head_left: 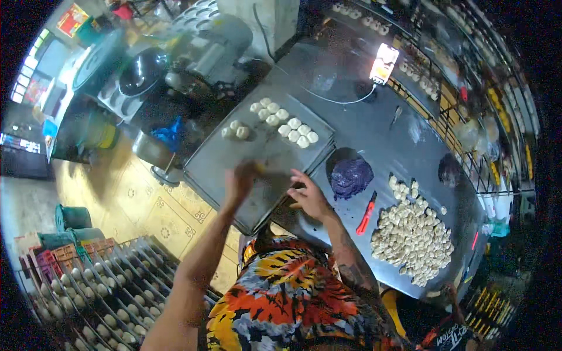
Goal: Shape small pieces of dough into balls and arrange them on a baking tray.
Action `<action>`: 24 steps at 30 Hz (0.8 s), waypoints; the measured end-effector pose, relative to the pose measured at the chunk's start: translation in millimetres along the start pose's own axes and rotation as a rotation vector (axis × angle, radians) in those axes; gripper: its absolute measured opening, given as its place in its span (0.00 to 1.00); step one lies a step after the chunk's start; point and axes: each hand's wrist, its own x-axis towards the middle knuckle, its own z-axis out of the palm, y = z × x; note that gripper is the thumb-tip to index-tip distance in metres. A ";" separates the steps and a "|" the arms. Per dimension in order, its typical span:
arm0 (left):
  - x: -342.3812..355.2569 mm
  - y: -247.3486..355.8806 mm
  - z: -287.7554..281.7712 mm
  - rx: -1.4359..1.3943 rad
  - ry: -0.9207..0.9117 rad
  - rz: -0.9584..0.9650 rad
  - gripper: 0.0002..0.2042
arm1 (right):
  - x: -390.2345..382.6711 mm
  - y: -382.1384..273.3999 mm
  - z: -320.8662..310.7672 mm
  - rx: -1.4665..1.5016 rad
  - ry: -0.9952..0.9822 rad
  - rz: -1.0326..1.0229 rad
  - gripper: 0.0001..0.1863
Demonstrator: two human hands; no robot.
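Note:
My left hand [240, 182] is over the near part of a dark metal tray [219, 157], smeared by motion, so its fingers cannot be made out. To its right, my right hand [309, 196] has its fingers apart at the tray's right edge, and I see nothing held in it. White dough balls [294, 132] sit in close groups at the tray's far end. A smaller cluster of dough balls [236, 130] lies toward its left side. Just right of the tray rests a mound of purple filling [350, 176] on the metal table [374, 140].
A red box cutter [367, 216] and a large pile of small dough pieces [413, 238] lie on the right. Beyond stands a lit phone [384, 63] with a cable. Racked dough balls [111, 298] fill the lower left. Another person's dark shirt [448, 333] shows at lower right.

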 end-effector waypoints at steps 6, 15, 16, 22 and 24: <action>92.5 -7.2 -69.7 0.645 0.059 0.715 0.16 | -37.2 7.4 -46.7 0.055 0.113 0.049 0.23; 70.9 -41.0 -66.8 1.017 -0.100 0.799 0.26 | -146.2 41.7 -131.8 -0.035 0.361 0.138 0.17; 73.4 -40.5 -67.7 1.170 -0.078 0.817 0.25 | -150.5 46.2 -145.5 -0.143 0.412 0.074 0.16; 53.5 -28.4 -34.0 1.222 0.258 0.652 0.21 | -168.6 76.6 -235.7 -0.948 0.800 -0.069 0.12; 23.6 -29.4 12.9 0.773 0.305 0.442 0.19 | -165.4 77.3 -257.6 -1.235 0.837 -0.179 0.12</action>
